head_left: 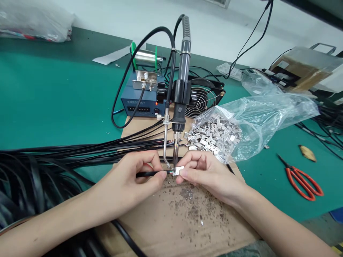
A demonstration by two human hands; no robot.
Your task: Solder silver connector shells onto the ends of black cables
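My left hand pinches a black cable close to its stripped end, where thin coloured wires show. Between the thumb and fingers of my right hand is a small silver USB connector. The wire ends meet the connector's back end, right under the tip of a soldering iron clamped upright in a stand. A thin metal solder feed tube comes down beside the iron and ends at the same spot. Whether the wires are joined to the connector is too small to tell.
Many loose connectors spill from a clear plastic bag. Behind the iron are a blue control box, a solder spool and a fan. Red-handled scissors lie right; black cables heap left. Stained cardboard covers the bench.
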